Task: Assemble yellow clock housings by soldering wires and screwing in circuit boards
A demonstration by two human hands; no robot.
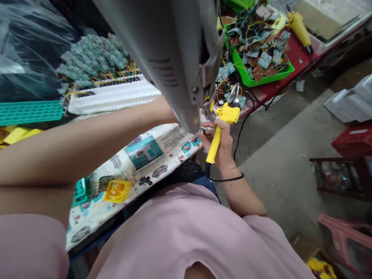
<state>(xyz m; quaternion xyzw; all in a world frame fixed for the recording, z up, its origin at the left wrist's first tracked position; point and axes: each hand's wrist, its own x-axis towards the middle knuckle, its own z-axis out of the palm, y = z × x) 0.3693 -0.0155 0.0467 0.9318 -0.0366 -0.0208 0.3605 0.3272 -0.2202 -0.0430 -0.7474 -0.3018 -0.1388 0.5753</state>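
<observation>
My right hand (pixel 224 144) is closed around the handle of a yellow soldering gun (pixel 228 113), whose metal tip points up and away from me. A small round part (pixel 201 131) shows by the thumb and fingertips of that hand; whether it is pinched there I cannot make out. My left forearm (pixel 116 131) reaches across the bench from the left. The left hand itself is hidden behind a large grey housing (pixel 174 58) that hangs close to the camera. Wired circuit boards (pixel 225 73) lie just beyond the soldering gun.
A green tray (pixel 261 79) of wired boards stands on a red surface, with another yellow tool (pixel 299 29) beside it. White racks (pixel 113 95) and piled boards (pixel 93 56) lie at the back left. A yellow plastic block (pixel 117 191) sits on the printed sheet (pixel 171 159).
</observation>
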